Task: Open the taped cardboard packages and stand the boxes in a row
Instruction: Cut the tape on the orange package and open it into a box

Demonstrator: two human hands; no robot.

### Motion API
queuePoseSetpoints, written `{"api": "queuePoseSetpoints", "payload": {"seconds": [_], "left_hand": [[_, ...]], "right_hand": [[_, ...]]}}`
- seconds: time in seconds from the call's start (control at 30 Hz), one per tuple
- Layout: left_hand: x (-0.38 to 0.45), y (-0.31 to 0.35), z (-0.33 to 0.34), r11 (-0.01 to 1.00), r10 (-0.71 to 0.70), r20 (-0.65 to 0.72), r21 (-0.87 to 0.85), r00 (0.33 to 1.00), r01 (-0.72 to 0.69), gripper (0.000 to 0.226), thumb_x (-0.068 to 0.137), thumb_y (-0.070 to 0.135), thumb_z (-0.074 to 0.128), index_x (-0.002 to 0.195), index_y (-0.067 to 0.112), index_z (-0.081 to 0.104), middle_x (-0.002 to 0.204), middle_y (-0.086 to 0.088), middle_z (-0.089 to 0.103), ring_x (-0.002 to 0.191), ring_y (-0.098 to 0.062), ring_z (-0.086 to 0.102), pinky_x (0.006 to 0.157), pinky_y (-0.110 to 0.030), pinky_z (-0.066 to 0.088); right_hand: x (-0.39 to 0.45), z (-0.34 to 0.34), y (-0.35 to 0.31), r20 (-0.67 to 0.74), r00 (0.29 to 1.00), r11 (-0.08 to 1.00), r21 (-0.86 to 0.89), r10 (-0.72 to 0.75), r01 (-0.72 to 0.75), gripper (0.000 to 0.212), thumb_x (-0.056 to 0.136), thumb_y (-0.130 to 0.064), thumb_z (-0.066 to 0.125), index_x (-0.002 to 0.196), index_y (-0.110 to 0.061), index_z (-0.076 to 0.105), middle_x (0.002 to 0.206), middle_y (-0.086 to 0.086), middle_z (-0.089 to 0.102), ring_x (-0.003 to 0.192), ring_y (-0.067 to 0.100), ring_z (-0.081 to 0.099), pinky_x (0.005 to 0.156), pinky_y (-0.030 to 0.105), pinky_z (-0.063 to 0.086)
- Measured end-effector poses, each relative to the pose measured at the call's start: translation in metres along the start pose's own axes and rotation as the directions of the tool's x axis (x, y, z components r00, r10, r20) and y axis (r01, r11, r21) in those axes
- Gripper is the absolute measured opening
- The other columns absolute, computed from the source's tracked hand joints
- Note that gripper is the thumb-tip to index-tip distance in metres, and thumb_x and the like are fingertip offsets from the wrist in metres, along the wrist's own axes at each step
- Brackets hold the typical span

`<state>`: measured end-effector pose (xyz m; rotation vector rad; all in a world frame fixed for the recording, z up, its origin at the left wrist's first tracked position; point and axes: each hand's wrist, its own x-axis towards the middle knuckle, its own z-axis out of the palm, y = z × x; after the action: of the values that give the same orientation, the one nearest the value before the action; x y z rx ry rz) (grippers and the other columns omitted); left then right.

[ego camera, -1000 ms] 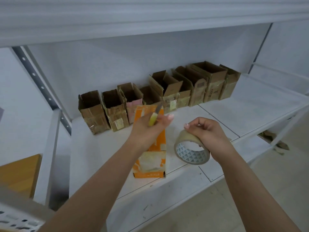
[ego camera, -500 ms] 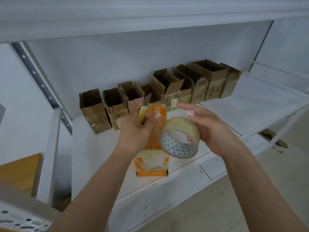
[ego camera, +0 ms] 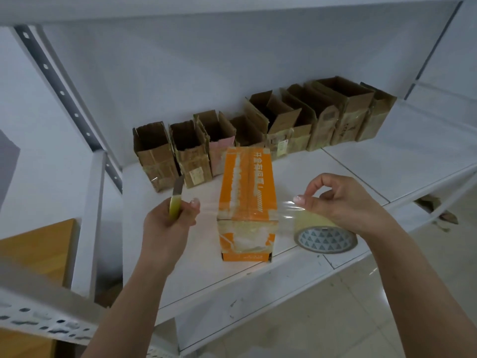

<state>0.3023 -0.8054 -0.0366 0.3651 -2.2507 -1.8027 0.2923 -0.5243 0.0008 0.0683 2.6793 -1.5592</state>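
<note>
An orange taped carton (ego camera: 246, 192) lies on the white shelf (ego camera: 387, 161), its long side pointing away from me. My left hand (ego camera: 170, 220), left of the carton, grips a yellow-handled knife (ego camera: 175, 200) with the blade pointing up and pinches the free end of a clear tape strip (ego camera: 284, 206). The strip stretches across the carton's near top edge. My right hand (ego camera: 343, 200) holds the tape roll (ego camera: 325, 235) to the right of the carton. Several open brown cardboard boxes (ego camera: 258, 130) stand in a row along the back wall.
A perforated metal upright (ego camera: 64, 94) rises at the left of the shelf. A wooden surface (ego camera: 33, 249) lies at lower left. Another white shelf section (ego camera: 438, 104) extends to the right. Tiled floor (ego camera: 335, 319) shows below the shelf's front edge.
My hands have drawn apart: the right hand carried the roll to the right of the carton, the left hand moved left, and a strip of tape now spans the carton's top.
</note>
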Motion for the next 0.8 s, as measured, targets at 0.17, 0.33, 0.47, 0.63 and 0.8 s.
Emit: {"api": "queuePoseSetpoints", "payload": {"seconds": [0.17, 0.33, 0.47, 0.63, 0.8], "left_hand": [[0.006, -0.007, 0.003, 1.0, -0.027, 0.003, -0.007, 1.0, 0.027, 0.03, 0.091, 0.032, 0.065, 0.076, 0.006, 0.063, 0.075, -0.001, 0.064, 0.052, 0.004, 0.054, 0.062, -0.026, 0.041], [0.008, -0.029, 0.013, 0.99, -0.135, 0.055, -0.03, 0.989, 0.137, 0.028, 0.093, 0.029, 0.063, 0.075, 0.008, 0.063, 0.062, 0.004, 0.056, 0.058, -0.011, 0.048, 0.059, -0.026, 0.038], [-0.002, -0.05, 0.036, 0.943, -0.278, 0.214, -0.123, 0.936, 0.308, 0.036, 0.096, 0.036, 0.057, 0.072, 0.009, 0.054, 0.057, 0.001, 0.039, 0.045, -0.01, 0.029, 0.045, -0.023, 0.025], [0.0, -0.058, 0.036, 0.914, -0.341, 0.289, -0.122, 0.895, 0.387, 0.044, 0.094, 0.048, 0.053, 0.077, 0.007, 0.051, 0.068, -0.007, 0.039, 0.045, -0.011, 0.026, 0.046, -0.025, 0.02], [-0.014, -0.081, 0.047, 0.88, -0.425, 0.392, -0.03, 0.816, 0.473, 0.062, 0.084, 0.071, 0.036, 0.079, 0.01, 0.046, 0.064, -0.003, 0.034, 0.04, -0.01, 0.023, 0.04, -0.02, 0.019]], "right_hand": [[0.005, 0.004, 0.005, 0.004, 1.0, 1.0, -0.004, 0.001, -0.001, 0.033, 0.075, -0.042, 0.078, 0.085, -0.014, 0.063, 0.039, -0.007, 0.038, 0.04, 0.008, 0.032, 0.054, 0.024, 0.034], [0.014, 0.021, 0.023, 0.017, 0.996, 0.996, -0.002, 0.087, -0.087, 0.037, 0.07, -0.045, 0.081, 0.084, -0.015, 0.064, 0.053, -0.002, 0.06, 0.051, 0.01, 0.055, 0.061, 0.025, 0.044], [0.017, 0.037, 0.035, 0.077, 0.987, 0.98, 0.13, 0.139, -0.148, 0.055, 0.056, -0.05, 0.078, 0.087, -0.007, 0.064, 0.073, 0.015, 0.072, 0.064, 0.023, 0.066, 0.066, 0.03, 0.05], [0.022, 0.038, 0.039, 0.1, 0.987, 0.978, 0.149, 0.129, -0.143, 0.058, 0.053, -0.052, 0.077, 0.088, -0.008, 0.065, 0.08, 0.02, 0.072, 0.068, 0.023, 0.066, 0.074, 0.033, 0.05], [0.022, 0.037, 0.042, 0.108, 0.985, 0.976, 0.162, 0.132, -0.148, 0.057, 0.055, -0.05, 0.077, 0.091, -0.007, 0.065, 0.078, 0.014, 0.073, 0.066, 0.021, 0.067, 0.068, 0.028, 0.05]]}}
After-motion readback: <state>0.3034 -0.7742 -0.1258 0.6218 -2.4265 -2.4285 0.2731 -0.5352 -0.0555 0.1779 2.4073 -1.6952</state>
